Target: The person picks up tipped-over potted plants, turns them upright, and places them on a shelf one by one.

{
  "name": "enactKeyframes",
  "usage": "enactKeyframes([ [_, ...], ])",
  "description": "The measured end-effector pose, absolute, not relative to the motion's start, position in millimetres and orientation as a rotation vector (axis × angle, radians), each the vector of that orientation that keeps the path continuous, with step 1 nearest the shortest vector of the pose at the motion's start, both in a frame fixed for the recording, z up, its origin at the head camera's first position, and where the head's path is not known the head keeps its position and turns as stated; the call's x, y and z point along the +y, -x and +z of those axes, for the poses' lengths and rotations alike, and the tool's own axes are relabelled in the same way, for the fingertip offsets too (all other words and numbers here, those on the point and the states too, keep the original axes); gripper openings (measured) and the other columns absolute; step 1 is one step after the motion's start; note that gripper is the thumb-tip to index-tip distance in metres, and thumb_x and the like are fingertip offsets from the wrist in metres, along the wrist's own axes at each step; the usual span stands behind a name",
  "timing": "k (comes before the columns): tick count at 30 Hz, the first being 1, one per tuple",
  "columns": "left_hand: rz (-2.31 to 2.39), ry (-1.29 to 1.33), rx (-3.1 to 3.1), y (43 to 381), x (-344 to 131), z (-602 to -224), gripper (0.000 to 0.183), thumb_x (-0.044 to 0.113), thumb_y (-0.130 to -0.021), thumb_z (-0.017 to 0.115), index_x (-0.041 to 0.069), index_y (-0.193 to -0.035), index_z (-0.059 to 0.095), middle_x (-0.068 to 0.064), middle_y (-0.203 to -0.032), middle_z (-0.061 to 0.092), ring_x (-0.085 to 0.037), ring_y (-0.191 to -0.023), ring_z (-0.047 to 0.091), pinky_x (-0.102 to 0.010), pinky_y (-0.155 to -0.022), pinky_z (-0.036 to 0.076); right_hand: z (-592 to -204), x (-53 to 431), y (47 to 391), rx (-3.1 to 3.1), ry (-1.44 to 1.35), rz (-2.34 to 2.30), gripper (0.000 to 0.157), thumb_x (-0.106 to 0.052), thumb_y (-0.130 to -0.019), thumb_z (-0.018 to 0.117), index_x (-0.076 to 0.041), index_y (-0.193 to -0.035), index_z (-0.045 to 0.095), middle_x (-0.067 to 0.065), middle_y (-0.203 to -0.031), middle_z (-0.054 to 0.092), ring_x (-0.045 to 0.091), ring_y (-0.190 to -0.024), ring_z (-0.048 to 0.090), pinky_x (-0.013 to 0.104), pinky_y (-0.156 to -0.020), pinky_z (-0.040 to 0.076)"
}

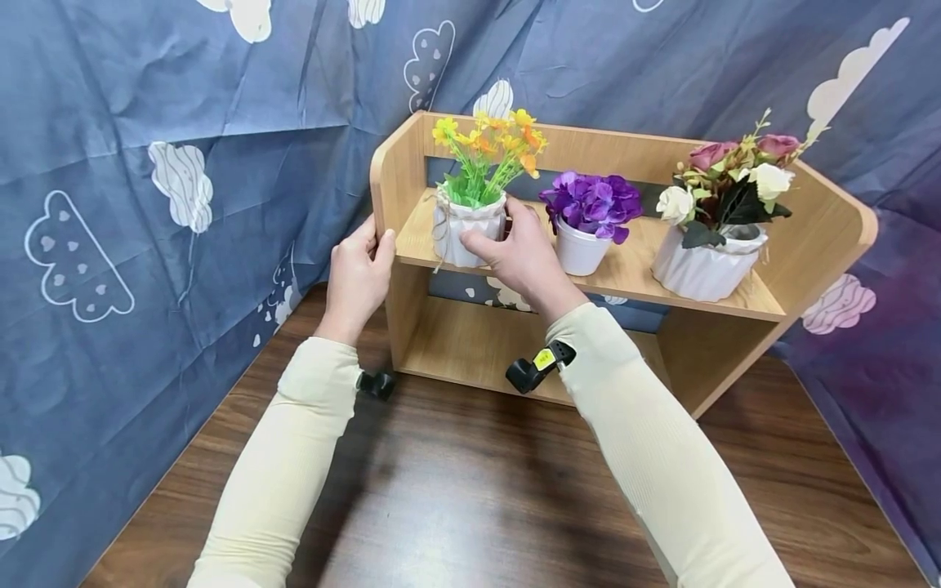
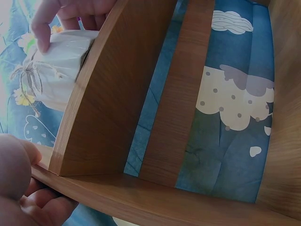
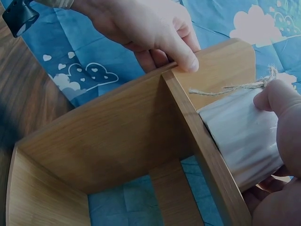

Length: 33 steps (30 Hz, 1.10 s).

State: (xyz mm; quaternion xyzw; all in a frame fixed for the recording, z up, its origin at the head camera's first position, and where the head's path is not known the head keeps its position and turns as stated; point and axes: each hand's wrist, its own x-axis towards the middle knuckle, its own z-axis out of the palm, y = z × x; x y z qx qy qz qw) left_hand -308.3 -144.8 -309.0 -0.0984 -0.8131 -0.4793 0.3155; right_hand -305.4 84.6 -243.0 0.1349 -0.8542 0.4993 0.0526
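My right hand (image 1: pixel 525 253) grips a white ridged flowerpot (image 1: pixel 468 233) of yellow and orange artificial flowers (image 1: pixel 492 147), thumb at the front and fingers round its right side. The pot stands at the left end of a wooden shelf's upper board, with a twine bow (image 2: pixel 30 70) tied about it. At the shelf unit's left side panel (image 1: pixel 393 184), my left hand (image 1: pixel 358 273) pinches the front edge, its thumb (image 3: pixel 181 54) on the inner side and fingers outside. In the right wrist view, the right fingertips are partly hidden behind the pot (image 3: pixel 244 134).
Right of the held pot stands a small white pot (image 1: pixel 581 247) of purple flowers. Farther right is a white pot (image 1: pixel 706 265) of roses, near the right side panel (image 1: pixel 823 229). The unit rests on a dark wood table (image 1: pixel 456 474) before a blue cloud-patterned cloth (image 1: pixel 243 180).
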Motion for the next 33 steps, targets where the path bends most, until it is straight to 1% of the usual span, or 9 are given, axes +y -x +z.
enactKeyframes([
  [9,-1.251,0.264,-2.130,308.0,-144.7,-308.2,0.031,0.018,-0.110,0.057,0.005,-0.133,0.072,-0.017,-0.125,0.078,-0.030,-0.108,0.073,-0.050,-0.095,0.058,-243.2,83.0,308.8,-2.613,-0.360,1.506,0.073,-0.032,-0.101,0.075,-0.012,-0.162,0.041,0.010,-0.154,0.057,0.024,-0.137,0.059,0.043,-0.118,0.050],
  [18,-1.260,0.258,-2.150,309.9,-142.8,-309.8,0.034,0.020,-0.110,0.057,0.007,-0.138,0.071,-0.016,-0.132,0.076,-0.030,-0.115,0.074,-0.051,-0.100,0.058,-246.2,83.4,311.9,-2.594,-0.338,1.518,0.073,-0.030,-0.101,0.075,-0.011,-0.162,0.040,0.011,-0.155,0.057,0.024,-0.138,0.059,0.042,-0.118,0.050],
  [22,-1.254,0.257,-2.153,309.1,-143.4,-309.1,0.034,0.020,-0.110,0.057,0.006,-0.138,0.070,-0.016,-0.132,0.076,-0.030,-0.116,0.074,-0.051,-0.100,0.058,-246.3,82.4,312.0,-2.602,-0.324,1.518,0.073,-0.031,-0.102,0.075,-0.012,-0.163,0.039,0.011,-0.156,0.057,0.025,-0.139,0.059,0.043,-0.118,0.050],
  [28,-1.260,0.251,-2.141,308.6,-143.8,-311.3,0.032,0.019,-0.110,0.058,0.005,-0.136,0.071,-0.016,-0.128,0.077,-0.030,-0.112,0.073,-0.051,-0.098,0.058,-248.4,82.1,311.8,-2.609,-0.332,1.487,0.074,-0.034,-0.101,0.074,-0.012,-0.163,0.039,0.010,-0.157,0.056,0.024,-0.139,0.059,0.043,-0.118,0.051],
  [33,-1.259,0.243,-2.143,310.4,-143.4,-314.8,0.034,0.019,-0.110,0.058,0.006,-0.138,0.070,-0.017,-0.129,0.077,-0.031,-0.113,0.074,-0.051,-0.100,0.058,-251.5,84.4,308.3,-2.600,-0.363,1.440,0.077,-0.039,-0.100,0.075,-0.011,-0.163,0.039,0.012,-0.160,0.054,0.028,-0.144,0.057,0.045,-0.119,0.049],
])
